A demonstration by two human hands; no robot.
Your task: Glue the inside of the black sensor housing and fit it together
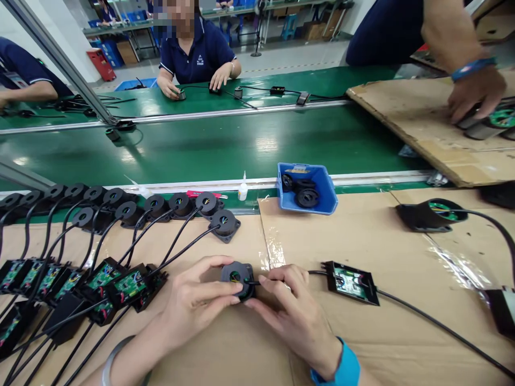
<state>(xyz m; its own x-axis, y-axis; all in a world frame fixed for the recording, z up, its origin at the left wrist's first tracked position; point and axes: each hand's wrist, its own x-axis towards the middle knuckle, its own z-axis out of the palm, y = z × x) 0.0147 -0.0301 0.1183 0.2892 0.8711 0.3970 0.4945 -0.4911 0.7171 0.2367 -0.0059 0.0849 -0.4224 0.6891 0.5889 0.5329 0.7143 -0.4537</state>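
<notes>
Left hand (193,303) curls around the round black coil housing (238,279), thumb and fingers gripping its rim. Right hand (292,313) pinches the housing's opposite edge where its black cable (316,272) leaves toward the open circuit-board module (351,283), just right of that hand.

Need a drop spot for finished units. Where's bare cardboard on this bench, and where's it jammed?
Bare cardboard lies between the blue bin and the open circuit box, and nearer, below its cable. The left is crowded with round black parts and circuit boards. Both hands hold a round part at centre.
</notes>
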